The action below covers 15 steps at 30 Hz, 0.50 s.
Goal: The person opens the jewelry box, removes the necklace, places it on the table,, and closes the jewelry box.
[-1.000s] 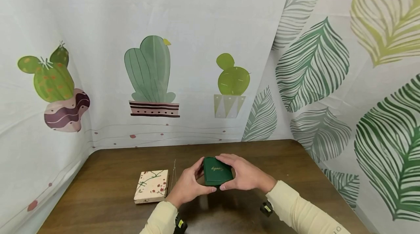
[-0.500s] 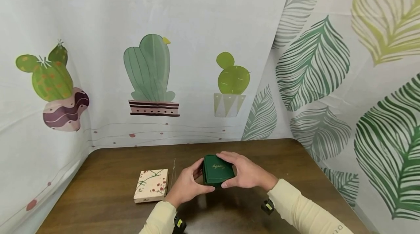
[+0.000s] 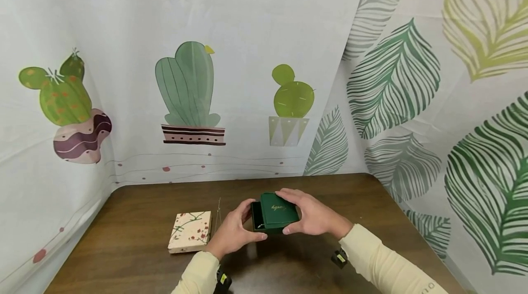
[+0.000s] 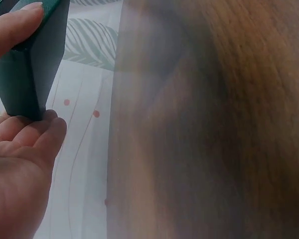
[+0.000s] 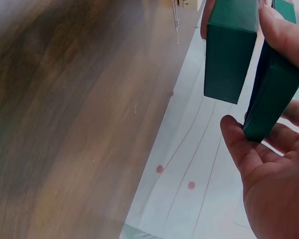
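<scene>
In the head view, a green gift box stands parted between both hands above the table. My left hand (image 3: pixel 233 234) grips its base (image 3: pixel 256 214) by the sides, thumb at the near edge. My right hand (image 3: pixel 315 217) holds the lid (image 3: pixel 280 210), which bears gold lettering and sits shifted right over the base. Part of the dark interior shows, with a small shiny thing at its near corner, too small to make out. In the right wrist view a gap separates the lid (image 5: pixel 273 94) from the base (image 5: pixel 230 57).
A cream box with a floral branch print (image 3: pixel 190 232) lies on the brown wooden table (image 3: pixel 123 248), left of my hands. Beside it is a thin silvery chain (image 3: pixel 218 214), partly behind the left hand. Printed cloth (image 3: pixel 247 56) hangs behind and at the sides.
The lid has come off the base and moved right with my right hand, uncovering the box's left interior. My left hand has shifted slightly left with the base. The cream box stays put.
</scene>
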{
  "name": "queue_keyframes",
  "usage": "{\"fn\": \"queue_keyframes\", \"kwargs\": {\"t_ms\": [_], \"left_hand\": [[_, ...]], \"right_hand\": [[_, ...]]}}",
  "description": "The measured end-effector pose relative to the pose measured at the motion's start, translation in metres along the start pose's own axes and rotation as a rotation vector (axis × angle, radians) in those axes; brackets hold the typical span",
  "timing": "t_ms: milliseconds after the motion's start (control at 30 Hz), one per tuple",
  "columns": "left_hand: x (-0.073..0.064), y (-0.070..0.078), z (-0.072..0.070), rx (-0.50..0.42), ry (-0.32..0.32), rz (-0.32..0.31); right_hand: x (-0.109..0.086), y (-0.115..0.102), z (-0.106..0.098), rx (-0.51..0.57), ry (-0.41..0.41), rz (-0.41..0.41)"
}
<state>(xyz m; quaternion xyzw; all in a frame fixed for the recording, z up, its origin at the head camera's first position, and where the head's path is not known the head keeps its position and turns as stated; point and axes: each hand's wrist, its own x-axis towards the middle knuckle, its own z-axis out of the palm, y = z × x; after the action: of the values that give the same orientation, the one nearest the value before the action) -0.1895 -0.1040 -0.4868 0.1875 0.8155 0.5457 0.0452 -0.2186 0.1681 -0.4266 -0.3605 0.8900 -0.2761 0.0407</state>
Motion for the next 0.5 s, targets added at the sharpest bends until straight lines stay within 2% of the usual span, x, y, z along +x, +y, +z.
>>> {"fn": "queue_keyframes", "kwargs": {"t_ms": [267, 500], "left_hand": [[-0.001, -0.007, -0.001, 0.019, -0.009, -0.012], [-0.001, -0.011, -0.003, 0.033, -0.009, -0.052]], "right_hand": [[-0.004, 0.003, -0.001, 0.006, 0.011, 0.011], [-0.008, 0.007, -0.002, 0.011, 0.018, 0.038]]}}
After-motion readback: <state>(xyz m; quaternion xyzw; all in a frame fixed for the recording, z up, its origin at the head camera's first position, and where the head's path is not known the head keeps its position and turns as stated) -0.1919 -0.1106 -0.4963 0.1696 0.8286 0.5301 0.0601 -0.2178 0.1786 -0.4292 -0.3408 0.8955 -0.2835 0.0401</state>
